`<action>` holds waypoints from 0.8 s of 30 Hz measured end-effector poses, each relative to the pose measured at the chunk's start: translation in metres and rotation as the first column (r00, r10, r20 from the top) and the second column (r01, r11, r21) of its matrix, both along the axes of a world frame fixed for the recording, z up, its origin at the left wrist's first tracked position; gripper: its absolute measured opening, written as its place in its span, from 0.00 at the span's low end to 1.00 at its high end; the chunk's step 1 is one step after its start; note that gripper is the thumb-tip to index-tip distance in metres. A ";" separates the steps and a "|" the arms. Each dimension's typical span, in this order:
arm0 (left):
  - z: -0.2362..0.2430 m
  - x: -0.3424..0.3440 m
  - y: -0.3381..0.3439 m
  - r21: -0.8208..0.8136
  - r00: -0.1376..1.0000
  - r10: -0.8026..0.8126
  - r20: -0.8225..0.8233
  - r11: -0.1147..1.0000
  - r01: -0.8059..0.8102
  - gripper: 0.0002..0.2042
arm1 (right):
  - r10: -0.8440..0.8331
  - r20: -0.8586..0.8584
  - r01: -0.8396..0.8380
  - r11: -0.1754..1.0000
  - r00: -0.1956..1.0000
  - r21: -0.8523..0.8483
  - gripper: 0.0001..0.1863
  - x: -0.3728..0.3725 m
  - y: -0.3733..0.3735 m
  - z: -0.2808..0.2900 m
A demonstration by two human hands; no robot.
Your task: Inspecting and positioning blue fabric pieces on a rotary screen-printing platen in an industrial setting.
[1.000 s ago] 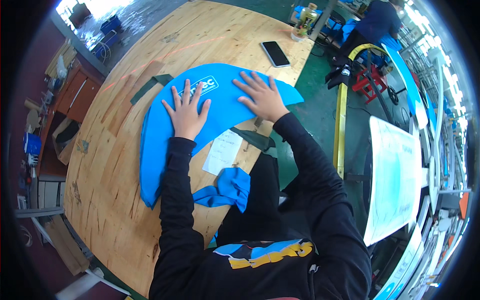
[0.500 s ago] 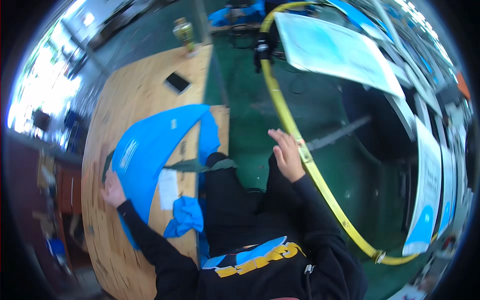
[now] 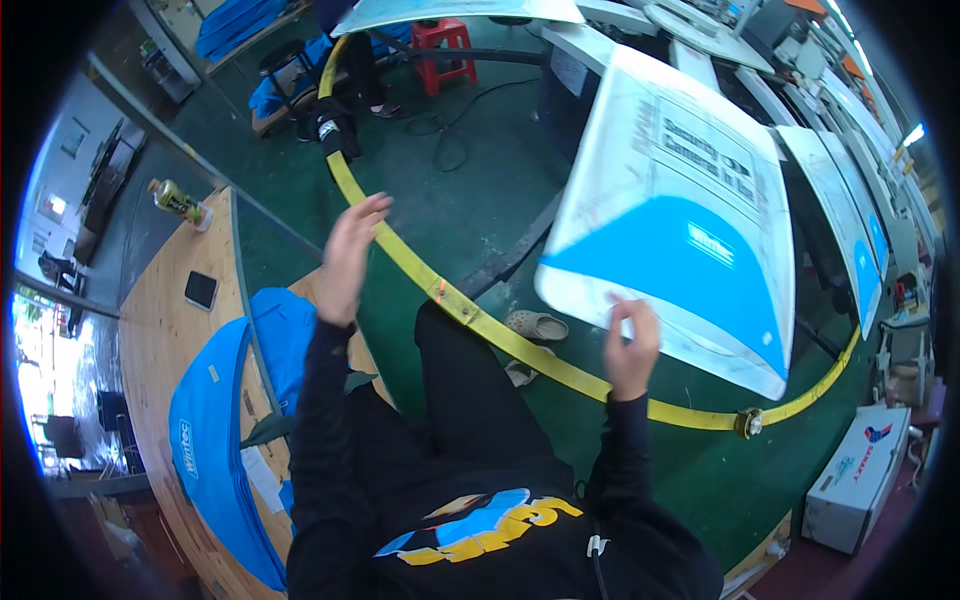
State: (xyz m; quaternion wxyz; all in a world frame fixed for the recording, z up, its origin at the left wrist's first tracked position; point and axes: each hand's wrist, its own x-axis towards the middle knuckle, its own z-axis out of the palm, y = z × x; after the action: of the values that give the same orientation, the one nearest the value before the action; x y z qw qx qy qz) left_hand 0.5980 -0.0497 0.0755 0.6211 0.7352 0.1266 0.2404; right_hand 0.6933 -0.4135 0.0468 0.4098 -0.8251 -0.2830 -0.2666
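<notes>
My right hand is at the near edge of a white flat board, its fingers curled and thumb drawn toward the forefinger. Whether anything is pinched there I cannot make out. A blue fabric panel with a curved edge and a white print lies flat across the near part of this board, just beyond that hand. My left hand is raised at the inner left of a curved yellow rail, fingers stretched out, holding nothing.
On the wooden table at left lie stacked blue fabric pieces, a phone and a bottle. More white boards stand at right. A grey-white box sits at lower right; a red stool is at the back.
My view has turned right, from the table toward the boards. My left hand has come off the blue fabric on the table. My right hand has reached a board's near edge.
</notes>
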 end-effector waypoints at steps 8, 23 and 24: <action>-0.089 0.179 -0.035 0.798 0.961 0.044 -0.275 0.568 0.202 0.30 | -0.756 0.115 0.692 0.512 0.644 -0.509 0.15 0.052 -0.139 -0.021; -0.055 0.194 0.008 0.918 0.885 0.432 -0.177 0.396 -0.009 0.15 | -0.313 -0.429 0.366 0.930 0.847 0.045 0.06 0.067 -0.088 -0.016; -0.054 0.194 0.003 0.921 0.911 0.394 -0.119 0.386 -0.046 0.16 | -0.184 -0.470 0.293 0.941 0.864 0.171 0.06 0.068 -0.082 -0.012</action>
State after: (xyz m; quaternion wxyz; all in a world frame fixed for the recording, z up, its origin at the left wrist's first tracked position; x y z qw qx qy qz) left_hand 0.7922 -0.0462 0.0211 0.0594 0.9559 0.1737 0.2292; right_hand 0.7611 -0.4957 0.0347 0.5227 -0.8380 -0.0425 -0.1507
